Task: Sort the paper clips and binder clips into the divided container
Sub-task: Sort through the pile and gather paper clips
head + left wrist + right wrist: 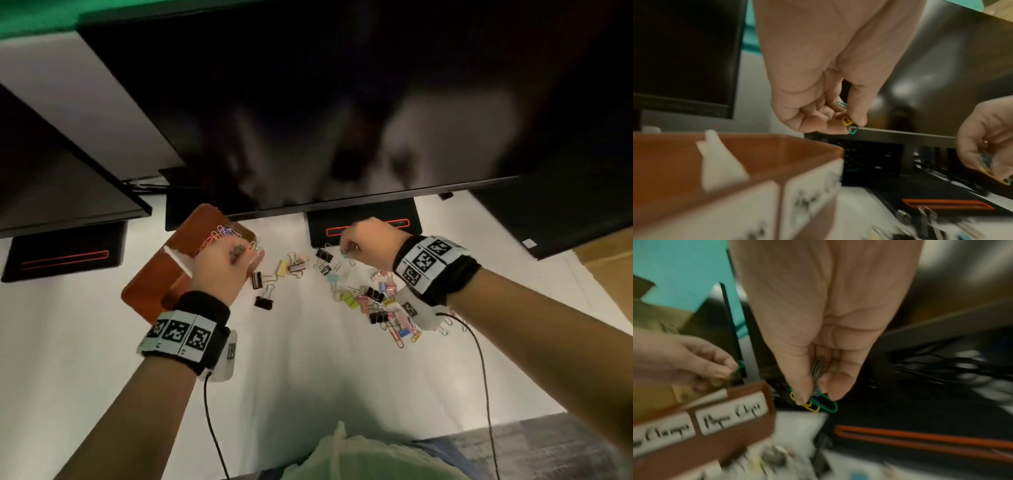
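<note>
Two fistfuls of paper clips are in play: the left hand [219,263] pinches green and yellow paper clips [849,124] just above the right edge of the brown box [147,287], whose far section already holds a bright heap [222,234]. The right hand [368,245] pinches its own green and yellow bunch [818,404] over the white desk [308,370]. Loose binder clips [373,301] lie scattered near and right. Monitors [342,102] overhang the far edge, so room is tight there.
</note>
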Motion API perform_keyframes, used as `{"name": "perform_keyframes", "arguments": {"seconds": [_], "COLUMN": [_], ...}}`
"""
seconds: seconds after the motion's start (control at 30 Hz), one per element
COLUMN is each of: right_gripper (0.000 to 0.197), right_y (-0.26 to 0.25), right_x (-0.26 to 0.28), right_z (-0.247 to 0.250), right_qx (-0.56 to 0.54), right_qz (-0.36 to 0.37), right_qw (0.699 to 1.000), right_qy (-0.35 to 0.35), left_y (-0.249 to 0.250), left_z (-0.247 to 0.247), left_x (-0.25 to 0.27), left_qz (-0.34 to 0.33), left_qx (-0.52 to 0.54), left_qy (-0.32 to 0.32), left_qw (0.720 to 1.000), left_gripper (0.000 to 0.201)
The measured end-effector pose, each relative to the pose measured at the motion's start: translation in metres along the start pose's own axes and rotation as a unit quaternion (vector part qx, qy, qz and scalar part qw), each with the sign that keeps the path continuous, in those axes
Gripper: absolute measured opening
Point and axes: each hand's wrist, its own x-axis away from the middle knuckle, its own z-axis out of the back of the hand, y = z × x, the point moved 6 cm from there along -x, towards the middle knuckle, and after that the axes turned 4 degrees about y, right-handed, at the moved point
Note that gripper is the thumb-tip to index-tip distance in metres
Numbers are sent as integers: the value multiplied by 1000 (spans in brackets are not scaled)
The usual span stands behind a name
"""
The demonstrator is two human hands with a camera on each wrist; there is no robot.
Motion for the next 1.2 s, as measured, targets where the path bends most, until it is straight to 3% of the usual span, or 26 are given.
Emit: {"name": "perform_keyframes", "arguments": {"seconds": [0.1, 0.2, 0.3, 0.4, 0.57, 0.73, 0.93, 1.07, 1.2], "right_gripper": [19, 18, 22, 35, 27, 17, 21, 37, 47], "right_y": [-72, -134, -163, -165, -139, -53, 45, 61, 57], "right_x": [-35, -73, -102, -110, -80, -13, 64, 84, 77], "right_z": [8, 1, -17, -33, -27, -20, -38, -55, -72], "right_qx": [-42, -65, -71, -79, -134, -89, -18, -31, -32], "right_qz": [52, 71, 46, 34, 66, 16, -147, -159, -137], "right_qw": [997, 994, 995, 996, 985, 987, 987, 987, 990], "right_qy": [41, 54, 45, 34, 87, 131, 61, 11, -13], "left_y": [-17, -36, -50, -48, -30, 3, 42, 52, 55], "left_z": [39, 51, 48, 54, 52, 8, -84, -136, -166], "left_x": [-14, -31, -37, -35, -16, 8, 42, 52, 53], "left_qz": [41, 64, 70, 33, -42, -110, -178, -202, -208], "left_qx": [-7, -17, -23, -22, 25, 67, 24, -41, -147], "left_qy": [24, 9, -13, 11, 19, -52, -216, -278, -286], "left_qw": [999, 998, 997, 999, 999, 990, 960, 938, 924], "left_gripper": [8, 15, 29, 32, 27, 27, 36, 44, 45]}}
